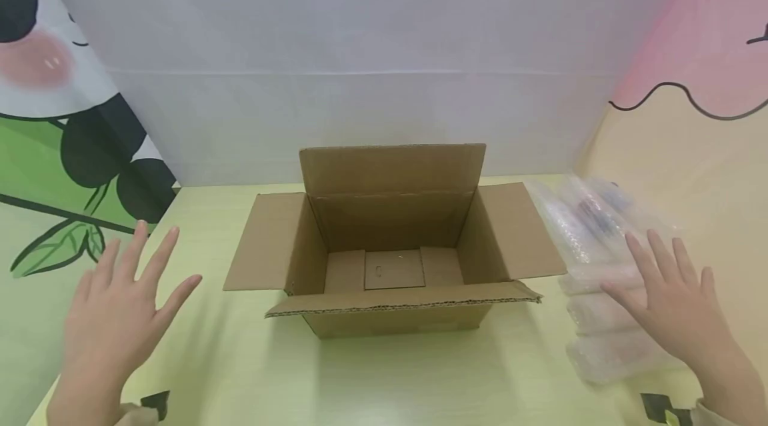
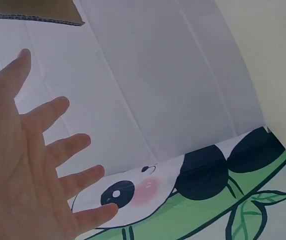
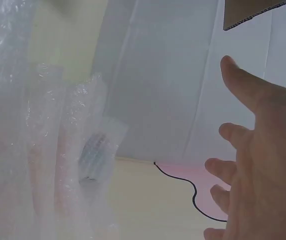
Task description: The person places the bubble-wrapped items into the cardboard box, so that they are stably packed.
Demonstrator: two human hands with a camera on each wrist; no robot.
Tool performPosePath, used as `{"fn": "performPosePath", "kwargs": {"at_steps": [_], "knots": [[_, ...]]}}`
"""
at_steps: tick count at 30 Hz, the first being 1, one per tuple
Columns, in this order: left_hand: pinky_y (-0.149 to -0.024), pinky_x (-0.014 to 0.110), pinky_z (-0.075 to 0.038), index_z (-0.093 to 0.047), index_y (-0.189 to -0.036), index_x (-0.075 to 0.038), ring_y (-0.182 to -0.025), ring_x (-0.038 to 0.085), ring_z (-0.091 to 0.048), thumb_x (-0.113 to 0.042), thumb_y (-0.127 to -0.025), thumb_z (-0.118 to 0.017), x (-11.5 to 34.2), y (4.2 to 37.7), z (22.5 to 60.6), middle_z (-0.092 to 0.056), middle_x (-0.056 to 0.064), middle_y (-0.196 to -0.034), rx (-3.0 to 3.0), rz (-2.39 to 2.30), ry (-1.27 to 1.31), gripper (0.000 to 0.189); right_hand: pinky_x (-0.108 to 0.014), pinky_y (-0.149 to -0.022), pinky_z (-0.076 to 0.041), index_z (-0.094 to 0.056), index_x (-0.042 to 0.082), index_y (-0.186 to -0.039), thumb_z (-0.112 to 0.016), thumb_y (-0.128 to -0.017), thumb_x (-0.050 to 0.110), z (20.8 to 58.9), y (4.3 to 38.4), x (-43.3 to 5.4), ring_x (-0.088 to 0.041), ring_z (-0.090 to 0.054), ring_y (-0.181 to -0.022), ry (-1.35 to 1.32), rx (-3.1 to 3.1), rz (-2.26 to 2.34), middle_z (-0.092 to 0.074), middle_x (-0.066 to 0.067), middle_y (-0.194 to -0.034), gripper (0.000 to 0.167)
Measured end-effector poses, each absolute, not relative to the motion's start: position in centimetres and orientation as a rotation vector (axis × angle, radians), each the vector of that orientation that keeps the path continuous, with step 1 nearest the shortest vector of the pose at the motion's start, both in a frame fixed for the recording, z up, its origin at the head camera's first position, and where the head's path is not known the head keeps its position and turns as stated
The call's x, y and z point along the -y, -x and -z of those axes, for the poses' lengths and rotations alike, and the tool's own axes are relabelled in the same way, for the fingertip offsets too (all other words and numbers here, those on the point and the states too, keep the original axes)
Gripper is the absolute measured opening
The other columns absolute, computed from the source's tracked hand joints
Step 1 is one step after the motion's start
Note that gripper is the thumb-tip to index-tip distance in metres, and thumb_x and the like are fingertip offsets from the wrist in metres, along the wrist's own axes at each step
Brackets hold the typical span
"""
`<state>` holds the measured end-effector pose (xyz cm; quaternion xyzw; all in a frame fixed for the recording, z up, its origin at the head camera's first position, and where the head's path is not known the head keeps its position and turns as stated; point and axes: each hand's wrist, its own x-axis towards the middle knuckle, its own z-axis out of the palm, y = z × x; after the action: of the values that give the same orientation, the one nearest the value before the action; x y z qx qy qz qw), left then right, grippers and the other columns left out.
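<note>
A cardboard box (image 1: 396, 323) stands on the table with its top flaps spread outward; its inside shows a bare bottom. To the left of the box my left hand (image 1: 114, 319) is held with fingers straight and spread, holding nothing. My right hand (image 1: 678, 306) is likewise spread on the other side, over several bubble-wrapped packages (image 1: 606, 319), and grips none of them. In the right wrist view the bubble-wrapped packages (image 3: 43, 150) lie side by side, with something dark and printed showing through one wrapper. A corner of a box flap (image 2: 38, 10) shows in the left wrist view.
The pale yellow table (image 1: 396, 379) meets a white back wall (image 1: 384, 106). A panda-print panel (image 1: 36, 166) borders the left side, and a pink and cream panel (image 1: 690, 133) borders the right, close behind the wrapped packages.
</note>
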<state>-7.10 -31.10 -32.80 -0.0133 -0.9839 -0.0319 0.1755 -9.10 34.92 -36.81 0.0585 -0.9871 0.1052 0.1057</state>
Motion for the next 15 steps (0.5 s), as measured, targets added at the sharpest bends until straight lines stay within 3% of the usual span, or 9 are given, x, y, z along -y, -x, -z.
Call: {"fn": "performPosePath", "kwargs": {"at_steps": [4, 8, 12, 15], "knots": [[-0.113, 0.063, -0.019, -0.017, -0.156, -0.029, -0.148, 0.041, -0.014, -0.047, -0.097, -0.051, 30.0, 7.3, 31.6, -0.011, 0.008, -0.164, 2.7, 0.136, 0.128, 0.07, -0.076, -0.104, 0.012, -0.009, 0.015, -0.157, -0.057, -0.095, 0.041, 37.0, 8.5, -35.4, -0.042, 0.012, -0.148, -0.239, 2.854, -0.34, -0.004, -0.023, -0.162, 0.083], [-0.116, 0.057, -0.021, -0.023, -0.155, -0.025, -0.147, 0.038, -0.021, -0.04, -0.099, -0.051, 28.7, 7.7, 30.5, -0.021, 0.01, -0.162, 2.632, 0.278, 0.263, 0.064, -0.075, -0.107, 0.003, -0.025, 0.012, -0.154, -0.067, -0.09, 0.034, 37.5, 7.8, -36.1, -0.045, -0.007, -0.148, -0.347, 2.745, -0.364, -0.024, -0.028, -0.155, 0.08], [-0.119, 0.048, -0.021, -0.029, -0.153, -0.021, -0.145, 0.035, -0.029, -0.037, -0.098, -0.054, 27.5, 8.3, 29.8, -0.032, 0.013, -0.157, 2.596, 0.402, 0.398, 0.062, -0.074, -0.105, -0.017, -0.043, 0.007, -0.144, -0.076, -0.081, 0.026, 38.4, 7.1, -36.7, -0.055, -0.038, -0.127, -0.409, 2.693, -0.387, -0.045, -0.03, -0.138, 0.074], [-0.117, 0.046, -0.025, -0.033, -0.152, -0.02, -0.141, 0.034, -0.035, -0.036, -0.096, -0.058, 26.8, 8.9, 29.4, -0.039, 0.012, -0.154, 2.607, 0.442, 0.469, 0.064, -0.069, -0.095, -0.031, -0.054, 0.004, -0.133, -0.081, -0.073, 0.021, 39.1, 6.5, -37.1, -0.054, -0.048, -0.109, -0.43, 2.708, -0.39, -0.053, -0.027, -0.128, 0.068]]}}
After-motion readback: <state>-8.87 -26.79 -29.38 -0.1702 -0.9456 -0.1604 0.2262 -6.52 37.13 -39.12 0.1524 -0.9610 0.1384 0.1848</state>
